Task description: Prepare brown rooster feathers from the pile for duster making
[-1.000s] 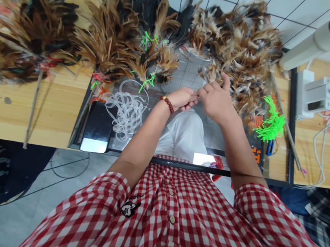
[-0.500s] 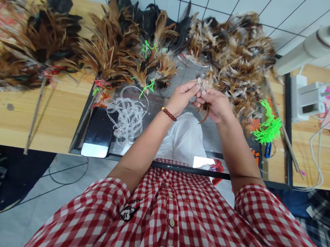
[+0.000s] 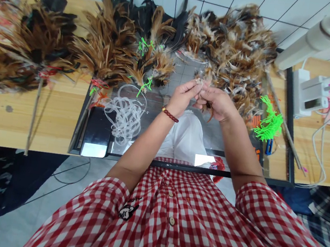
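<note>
A flat black phone [image 3: 97,132] is laid near the front edge of a black-framed glass panel [image 3: 159,164], with a loose tangle of translucent white plastic ribbon [image 3: 125,119] just beside it. Bright green stringy strands [image 3: 268,121] are heaped at the right. Farther in, a small bunch of brown and pale feathers [image 3: 211,113] is held above the panel between left hand [image 3: 184,96] and right hand [image 3: 218,102], both pinched closed on it. Beyond, a broad mixed-brown feather pile [image 3: 240,48] is spread, near a white cylindrical bottle [image 3: 313,42].

Both hands [image 3: 180,98] [image 3: 218,103] pinch small feathers [image 3: 199,81] — a larger feather pile [image 3: 239,54] just beyond.
</note>
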A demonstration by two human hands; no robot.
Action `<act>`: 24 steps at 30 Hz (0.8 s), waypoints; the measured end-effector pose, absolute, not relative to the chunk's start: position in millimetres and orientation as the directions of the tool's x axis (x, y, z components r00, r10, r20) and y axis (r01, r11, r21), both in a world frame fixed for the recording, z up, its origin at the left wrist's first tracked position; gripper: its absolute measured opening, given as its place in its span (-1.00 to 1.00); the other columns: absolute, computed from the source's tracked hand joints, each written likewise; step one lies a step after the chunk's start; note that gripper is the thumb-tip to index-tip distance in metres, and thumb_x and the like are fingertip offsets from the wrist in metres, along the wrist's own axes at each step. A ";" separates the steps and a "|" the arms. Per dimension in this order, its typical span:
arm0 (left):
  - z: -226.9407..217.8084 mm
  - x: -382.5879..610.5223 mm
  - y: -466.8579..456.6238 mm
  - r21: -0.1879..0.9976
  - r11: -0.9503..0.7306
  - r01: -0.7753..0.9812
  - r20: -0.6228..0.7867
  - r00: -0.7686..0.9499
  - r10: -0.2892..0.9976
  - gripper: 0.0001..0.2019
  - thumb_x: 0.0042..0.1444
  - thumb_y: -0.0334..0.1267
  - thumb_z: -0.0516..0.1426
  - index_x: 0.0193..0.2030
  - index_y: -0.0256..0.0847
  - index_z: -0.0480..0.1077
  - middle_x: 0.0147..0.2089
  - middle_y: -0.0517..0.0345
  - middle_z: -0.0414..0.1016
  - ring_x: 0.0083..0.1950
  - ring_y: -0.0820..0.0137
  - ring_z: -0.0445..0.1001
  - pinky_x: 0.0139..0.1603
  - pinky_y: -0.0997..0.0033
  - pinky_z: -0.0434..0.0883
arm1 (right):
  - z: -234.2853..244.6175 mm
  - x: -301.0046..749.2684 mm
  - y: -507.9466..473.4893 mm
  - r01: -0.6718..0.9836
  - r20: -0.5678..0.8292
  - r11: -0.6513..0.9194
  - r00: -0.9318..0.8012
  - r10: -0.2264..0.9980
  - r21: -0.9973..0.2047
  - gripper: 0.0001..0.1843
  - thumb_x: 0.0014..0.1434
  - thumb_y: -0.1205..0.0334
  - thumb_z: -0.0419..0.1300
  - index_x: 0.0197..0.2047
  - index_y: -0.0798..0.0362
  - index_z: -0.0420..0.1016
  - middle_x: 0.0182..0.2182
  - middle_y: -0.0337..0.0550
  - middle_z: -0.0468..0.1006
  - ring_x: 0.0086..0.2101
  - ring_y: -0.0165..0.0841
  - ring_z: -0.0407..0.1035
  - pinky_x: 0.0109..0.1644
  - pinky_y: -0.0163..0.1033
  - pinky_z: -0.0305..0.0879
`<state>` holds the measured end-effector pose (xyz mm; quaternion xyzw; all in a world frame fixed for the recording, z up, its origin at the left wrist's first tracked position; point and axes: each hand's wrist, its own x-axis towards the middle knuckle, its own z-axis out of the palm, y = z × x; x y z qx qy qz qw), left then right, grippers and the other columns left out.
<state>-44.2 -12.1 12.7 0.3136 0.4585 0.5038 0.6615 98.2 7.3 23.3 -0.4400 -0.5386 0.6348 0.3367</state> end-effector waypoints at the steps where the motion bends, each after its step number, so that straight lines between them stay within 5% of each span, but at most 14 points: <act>1: 11.3 -42.9 -11.0 0.878 0.282 -0.388 -0.290 0.041 0.956 -0.88 0.26 -0.16 0.31 -0.23 -0.15 0.59 -0.13 0.13 0.70 -0.09 0.43 0.66 -0.09 0.47 0.58 | 21.9 101.3 8.4 0.149 -0.154 -0.102 -0.399 0.904 -0.984 -0.50 0.17 -0.21 0.43 -0.47 0.03 0.46 -0.58 -0.28 0.36 -0.51 -0.42 0.24 -0.37 -0.24 0.38; 5: 4.1 -39.5 -5.3 0.892 0.272 -0.362 -0.329 -0.105 0.939 -0.81 0.31 -0.12 0.27 -0.28 -0.15 0.56 -0.22 0.15 0.69 -0.06 0.43 0.68 -0.05 0.53 0.54 | 19.2 117.6 15.4 0.530 0.132 0.290 -0.315 0.940 -0.797 -0.54 0.19 -0.24 0.39 -0.27 0.02 0.58 -0.40 -0.18 0.53 -0.29 -0.28 0.43 -0.10 -0.13 0.46; 8: 0.0 -37.8 -3.7 0.897 0.288 -0.335 -0.344 -0.120 0.931 -0.80 0.29 -0.07 0.29 -0.26 -0.14 0.56 -0.34 0.19 0.63 -0.15 0.43 0.68 -0.12 0.54 0.51 | 21.4 120.6 17.6 0.542 0.298 0.359 -0.200 0.933 -0.760 -0.58 0.20 -0.20 0.40 -0.15 -0.01 0.59 -0.28 -0.13 0.57 -0.21 -0.24 0.49 -0.04 -0.08 0.48; 13: -1.2 -34.4 -6.8 0.890 0.303 -0.341 -0.334 -0.037 0.942 -0.80 0.26 -0.06 0.32 -0.24 -0.13 0.56 -0.39 0.23 0.60 -0.20 0.44 0.68 -0.13 0.51 0.53 | 32.0 105.8 9.3 0.320 0.183 0.241 -0.202 0.962 -0.916 -0.67 0.20 -0.12 0.43 -0.27 -0.04 0.56 -0.31 -0.17 0.54 -0.29 -0.28 0.51 -0.17 -0.11 0.51; 19: 8.6 -39.9 -13.1 0.919 0.301 -0.256 -0.276 0.127 0.953 -0.77 0.29 -0.09 0.30 -0.32 -0.17 0.53 -0.41 0.18 0.61 -0.22 0.39 0.66 -0.14 0.47 0.54 | 41.3 106.4 6.9 0.245 0.178 0.223 -0.192 0.965 -0.944 -0.63 0.14 -0.11 0.50 -0.40 -0.06 0.51 -0.34 -0.16 0.49 -0.24 -0.25 0.52 -0.21 -0.11 0.52; 24: 18.6 -42.0 -16.9 0.892 0.327 -0.312 -0.273 0.204 0.940 -0.72 0.32 -0.12 0.28 -0.39 -0.18 0.46 -0.53 0.29 0.42 -0.41 0.53 0.51 -0.13 0.49 0.54 | 42.5 110.9 9.7 0.102 0.032 0.058 -0.241 0.970 -0.993 -0.65 0.09 -0.08 0.54 -0.29 -0.07 0.56 -0.44 -0.25 0.50 -0.35 -0.29 0.52 -0.27 -0.13 0.54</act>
